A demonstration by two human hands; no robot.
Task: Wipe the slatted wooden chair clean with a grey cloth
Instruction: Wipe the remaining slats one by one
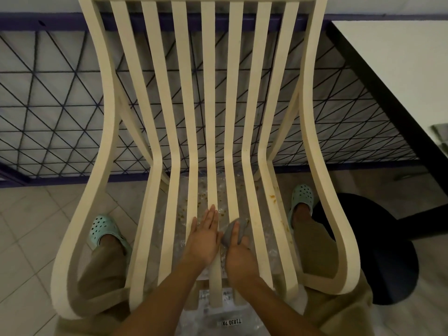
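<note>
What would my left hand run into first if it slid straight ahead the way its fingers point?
Probably nothing soon: the left hand lies flat on a seat slat, fingers pointing along it. Sliding on, it would reach the bend where the chair rises into its backrest. Depth is unclear.

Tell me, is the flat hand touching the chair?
Touching. The head view shows the left hand lying flat, palm down, on the chair's middle seat slats.

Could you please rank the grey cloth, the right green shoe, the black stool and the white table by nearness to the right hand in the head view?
From the right hand:
1. Grey cloth, gripped in that hand, on the seat slats.
2. Right green shoe, on the floor, to its right beyond the chair's arm.
3. Black stool, farther right.
4. White table, upper right, farthest.
</note>
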